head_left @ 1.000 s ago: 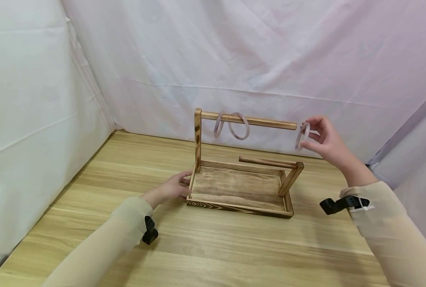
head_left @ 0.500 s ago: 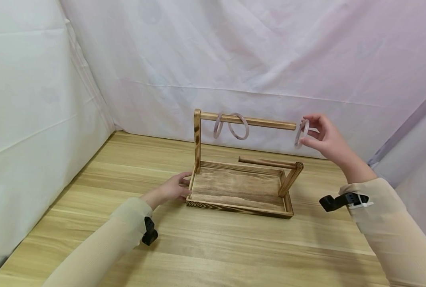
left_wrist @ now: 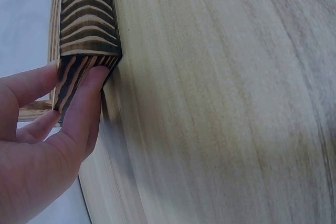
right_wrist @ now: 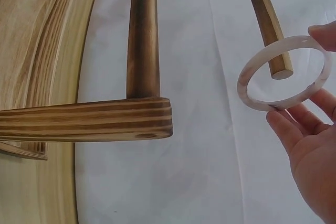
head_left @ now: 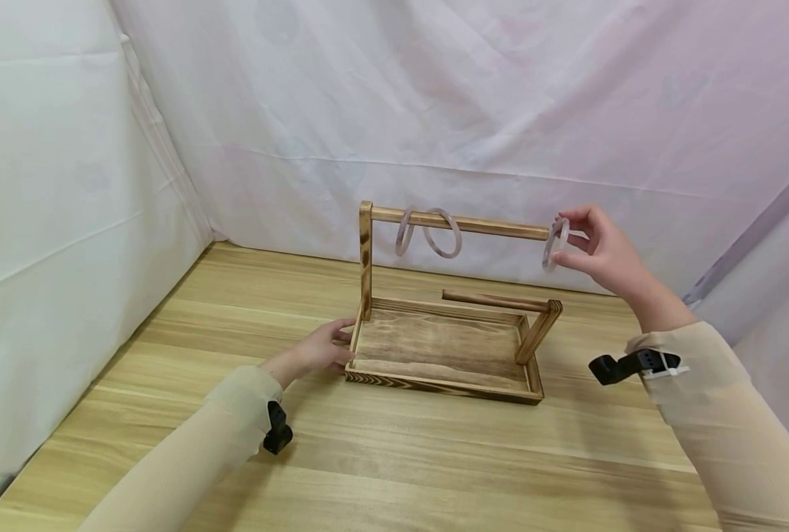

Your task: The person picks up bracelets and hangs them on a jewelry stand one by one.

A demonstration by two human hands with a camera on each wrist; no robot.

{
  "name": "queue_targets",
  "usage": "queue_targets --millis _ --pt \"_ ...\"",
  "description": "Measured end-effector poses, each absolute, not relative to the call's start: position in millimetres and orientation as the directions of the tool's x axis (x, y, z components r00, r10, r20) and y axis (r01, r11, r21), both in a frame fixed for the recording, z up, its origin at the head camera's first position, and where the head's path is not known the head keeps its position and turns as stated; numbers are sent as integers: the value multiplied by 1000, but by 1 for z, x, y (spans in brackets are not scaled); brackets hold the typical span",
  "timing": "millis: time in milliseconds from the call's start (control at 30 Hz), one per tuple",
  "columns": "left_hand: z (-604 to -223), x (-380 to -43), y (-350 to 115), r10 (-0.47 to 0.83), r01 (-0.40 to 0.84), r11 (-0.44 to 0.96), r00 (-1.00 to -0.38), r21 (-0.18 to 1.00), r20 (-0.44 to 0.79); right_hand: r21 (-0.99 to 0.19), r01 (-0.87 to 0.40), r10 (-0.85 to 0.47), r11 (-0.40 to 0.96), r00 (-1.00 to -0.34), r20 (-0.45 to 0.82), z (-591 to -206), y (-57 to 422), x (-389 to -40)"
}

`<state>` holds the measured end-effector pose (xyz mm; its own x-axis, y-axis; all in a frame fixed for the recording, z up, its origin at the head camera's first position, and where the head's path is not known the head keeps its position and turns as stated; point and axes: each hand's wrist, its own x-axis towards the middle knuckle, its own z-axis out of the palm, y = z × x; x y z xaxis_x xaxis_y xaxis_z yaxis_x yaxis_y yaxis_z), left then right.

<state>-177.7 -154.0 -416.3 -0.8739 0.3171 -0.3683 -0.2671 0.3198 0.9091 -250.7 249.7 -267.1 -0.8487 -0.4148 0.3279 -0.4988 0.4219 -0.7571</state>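
Observation:
A wooden stand (head_left: 444, 395) has a tray base, a tall post with an upper bar (head_left: 494, 227), and a shorter post with a lower bar (head_left: 501, 300). Two pale lilac bangles hang from the upper bar: one bangle (head_left: 402, 244) nearer the post, another bangle (head_left: 458, 240) beside it. My right hand (head_left: 603, 247) pinches a third bangle (right_wrist: 243, 85) between thumb and fingers at the bar's free end. In the right wrist view, the bar's tip shows through this ring. My left hand (head_left: 318, 349) grips the tray's left end wall, fingertips on its corner (left_wrist: 86, 69).
The stand sits on a light wood-grain table (head_left: 394, 473). White cloth (head_left: 434, 96) hangs close behind it and on both sides. A black wrist camera is strapped to each sleeve (head_left: 694, 377). The lower bar's post (right_wrist: 84, 121) stands below and near my right hand.
My right hand has moved slightly left and up, bringing its bangle from just off the upper bar's tip to overlapping it. The left hand, stand and hanging bangles look unmoved.

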Motion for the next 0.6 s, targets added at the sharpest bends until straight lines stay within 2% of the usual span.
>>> queue_targets --millis 233,600 --pt "-415 -177 -153 317 -259 337 -874 905 -368 -761 -512 -422 398 -839 344 -264 246 -253" --pt "-415 -177 -153 316 -260 341 -873 903 -371 -746 -507 -428 432 -843 325 -259 240 -255"
